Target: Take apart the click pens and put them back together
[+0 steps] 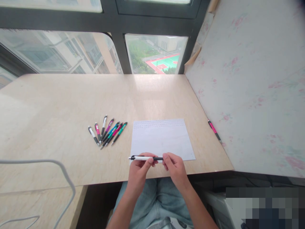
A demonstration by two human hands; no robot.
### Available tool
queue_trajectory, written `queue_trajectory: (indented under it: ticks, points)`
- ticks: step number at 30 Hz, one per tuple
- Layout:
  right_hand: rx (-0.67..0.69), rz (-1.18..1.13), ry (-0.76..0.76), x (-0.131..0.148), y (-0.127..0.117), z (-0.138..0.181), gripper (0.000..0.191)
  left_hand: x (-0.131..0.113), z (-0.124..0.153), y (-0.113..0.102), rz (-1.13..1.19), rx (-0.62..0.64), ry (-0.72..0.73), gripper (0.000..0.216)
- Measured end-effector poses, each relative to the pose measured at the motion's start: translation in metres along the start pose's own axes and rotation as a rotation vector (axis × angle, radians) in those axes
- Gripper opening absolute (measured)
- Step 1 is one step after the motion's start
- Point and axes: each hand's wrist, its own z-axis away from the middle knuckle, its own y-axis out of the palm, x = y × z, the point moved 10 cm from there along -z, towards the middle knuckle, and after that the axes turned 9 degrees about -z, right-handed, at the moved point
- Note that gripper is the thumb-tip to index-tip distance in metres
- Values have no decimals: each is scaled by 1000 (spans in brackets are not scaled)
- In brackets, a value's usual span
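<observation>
Fingers of the left hand [138, 171] are closed around the middle of a white-and-black pen [142, 158], and the thumb and fingertips of the right hand [176, 166] pinch its dark end. The pen is held almost level between both hands, with its clip end pointing out beyond the left fingers. Under and ahead of the fingers is a sheet of paper [160, 140] — some lines of writing are near its far edge, too small to read. To the left of the fingers, and a little farther, a group of coloured pens [107, 130] lies on the table [152, 92]. Well to the right of the fingers — beside the patterned wall [250, 79] — one pink-and-black pen [214, 131] lies alone.
</observation>
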Motion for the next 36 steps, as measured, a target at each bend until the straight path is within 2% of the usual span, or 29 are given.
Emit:
queue_trajectory:
  ticks: [4, 8, 11, 19, 28, 32, 36]
  points:
    - [-22, 241, -222, 23, 1, 4, 42, 7, 0, 1, 97, -14, -32, 23]
    - [6, 436, -503, 46, 8, 13, 35, 16, 3, 3, 239, -39, -137, 24]
    - [51, 449, -562, 48, 10, 16, 28, 20, 7, 4, 293, -44, -188, 21]
    - [23, 186, -327, 32, -3, 10, 21, 14, 9, 8, 158, 55, -164, 27]
    - [66, 91, -210, 22, 1, 5, 15, 12, 8, 5, 197, 100, -138, 27]
    - [93, 85, -172, 19, 5, 3, 22, 11, 7, 3, 170, 68, -128, 26]
    - [56, -28, -69, 6, 3, 2, 42, 10, 7, -3, 118, 8, -82, 26]
